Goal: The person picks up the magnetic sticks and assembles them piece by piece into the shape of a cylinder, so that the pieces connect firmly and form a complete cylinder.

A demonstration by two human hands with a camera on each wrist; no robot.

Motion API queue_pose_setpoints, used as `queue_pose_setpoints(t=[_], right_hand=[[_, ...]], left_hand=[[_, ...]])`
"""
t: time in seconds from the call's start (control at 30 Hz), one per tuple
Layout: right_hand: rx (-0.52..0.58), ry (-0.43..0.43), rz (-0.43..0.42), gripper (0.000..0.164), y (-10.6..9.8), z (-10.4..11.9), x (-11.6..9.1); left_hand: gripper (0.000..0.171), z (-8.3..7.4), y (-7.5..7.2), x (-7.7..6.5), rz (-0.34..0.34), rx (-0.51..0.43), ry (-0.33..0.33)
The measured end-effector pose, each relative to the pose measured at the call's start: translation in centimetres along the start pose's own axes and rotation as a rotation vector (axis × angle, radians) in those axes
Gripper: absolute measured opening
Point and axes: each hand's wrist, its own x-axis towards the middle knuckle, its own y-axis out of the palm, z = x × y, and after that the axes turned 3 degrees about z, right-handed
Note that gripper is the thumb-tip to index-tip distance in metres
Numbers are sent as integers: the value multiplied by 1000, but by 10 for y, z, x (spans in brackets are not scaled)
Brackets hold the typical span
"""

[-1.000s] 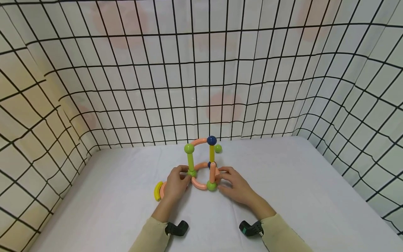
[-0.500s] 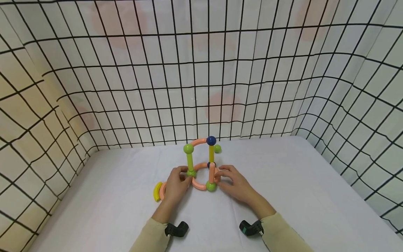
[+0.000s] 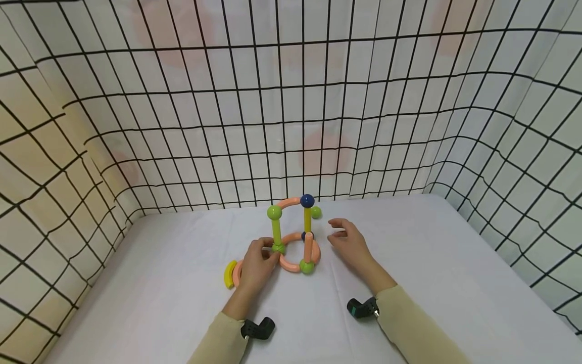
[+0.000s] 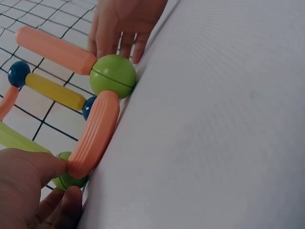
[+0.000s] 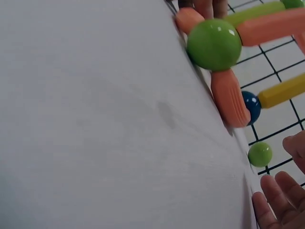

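A magnetic stick-and-ball frame stands on the white table, its base ring made of curved orange sticks [image 3: 290, 266]. My left hand [image 3: 256, 264] pinches the green ball [image 4: 71, 179] at the ring's left, thumb and fingertips around it. From that ball rises a light green stick [image 3: 276, 231] topped by another green ball [image 3: 274, 212]. A yellow stick [image 3: 307, 220] stands behind, with a dark blue ball [image 3: 307, 200] on top. An upright orange stick [image 3: 308, 247] rests on the front green ball [image 3: 306, 266]. To the frame's right, my right hand [image 3: 352, 245] is apart from it, holding nothing, fingers loosely bent.
A loose green ball [image 3: 316, 212] lies behind the frame, right of the yellow stick. Beside my left hand lie a yellow curved stick [image 3: 230, 274] and an orange one [image 3: 237, 274], partly hidden. Black-gridded walls [image 3: 291, 101] enclose the table's back and sides.
My right hand has let go of the ring's right side and moved right and away, toward the loose green ball. My left hand keeps its hold; the frame stands as before.
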Motion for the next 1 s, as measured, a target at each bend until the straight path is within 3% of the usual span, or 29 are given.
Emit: queue_pose_setpoints(t=[0.2,0.53,1.0], right_hand=[[43,52,-14,46,-1,-6,25],[24,132,26,53,6,-2,54],[-40,123,109,61,14,1,72]], left_hand=[[33,-1,0,0,-4,14,-2],[32,0,0,-1,0,1,7],[32,-1,0,-1,-25,6,19]])
